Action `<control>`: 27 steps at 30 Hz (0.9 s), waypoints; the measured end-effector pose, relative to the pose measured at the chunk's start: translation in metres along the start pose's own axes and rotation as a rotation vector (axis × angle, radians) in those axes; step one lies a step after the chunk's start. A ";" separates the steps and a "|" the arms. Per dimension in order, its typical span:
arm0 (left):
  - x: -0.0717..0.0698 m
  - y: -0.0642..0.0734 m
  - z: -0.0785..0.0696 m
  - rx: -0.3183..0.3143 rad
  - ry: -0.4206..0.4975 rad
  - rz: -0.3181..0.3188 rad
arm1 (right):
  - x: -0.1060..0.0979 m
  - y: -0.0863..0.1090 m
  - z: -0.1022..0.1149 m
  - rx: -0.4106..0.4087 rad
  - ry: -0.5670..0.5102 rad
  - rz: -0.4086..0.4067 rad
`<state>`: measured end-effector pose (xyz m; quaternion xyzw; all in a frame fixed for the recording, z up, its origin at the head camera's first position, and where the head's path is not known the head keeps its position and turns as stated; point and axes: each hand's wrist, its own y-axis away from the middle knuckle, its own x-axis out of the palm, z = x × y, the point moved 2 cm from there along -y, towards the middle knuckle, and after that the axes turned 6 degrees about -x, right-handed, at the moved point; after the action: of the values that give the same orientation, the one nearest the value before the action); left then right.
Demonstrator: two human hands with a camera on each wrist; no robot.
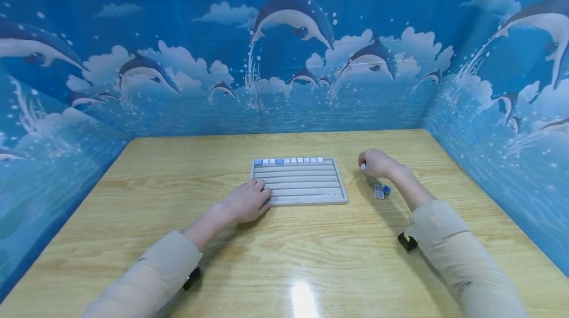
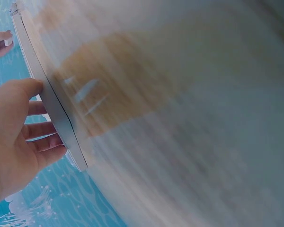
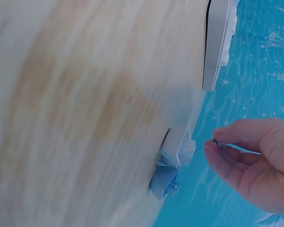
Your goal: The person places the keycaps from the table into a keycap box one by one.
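Note:
A light grey keycap tray (image 1: 302,178) with ridged rows lies on the table, white and blue keycaps (image 1: 293,161) lined along its far row. My left hand (image 1: 246,200) holds the tray's near left corner. In the left wrist view, the thumb (image 2: 31,86) is at the tray's front edge (image 2: 52,101) and the fingers reach over its side. To the right of the tray, my right hand (image 1: 378,162) pinches a small white keycap (image 1: 362,166) between thumb and fingertips, above the table. Several loose keycaps (image 1: 380,193) lie just in front of this hand.
The wood-grain table (image 1: 284,244) carries a bright light reflection near its front. A blue curtain (image 1: 186,21) printed with dolphins stands behind and on both sides. Black wrist devices (image 1: 407,242) show under both sleeves.

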<state>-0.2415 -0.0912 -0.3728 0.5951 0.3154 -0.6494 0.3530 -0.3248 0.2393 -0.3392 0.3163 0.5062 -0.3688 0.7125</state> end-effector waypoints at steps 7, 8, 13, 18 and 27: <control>0.000 0.000 0.000 0.002 0.000 -0.008 | 0.000 -0.001 0.005 0.019 -0.014 -0.061; 0.000 0.000 0.000 0.003 0.000 -0.009 | 0.000 -0.002 0.006 0.018 -0.018 -0.067; 0.000 0.000 0.000 0.004 -0.001 -0.014 | 0.002 -0.005 0.008 -0.006 -0.054 -0.113; 0.001 0.000 0.000 0.003 0.003 -0.016 | 0.003 -0.007 0.006 -0.085 -0.072 -0.185; 0.000 -0.001 -0.001 -0.007 -0.002 -0.012 | 0.002 -0.011 0.011 -0.043 -0.098 -0.210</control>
<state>-0.2416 -0.0904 -0.3733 0.5915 0.3209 -0.6510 0.3512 -0.3278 0.2238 -0.3387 0.2277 0.5091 -0.4454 0.7004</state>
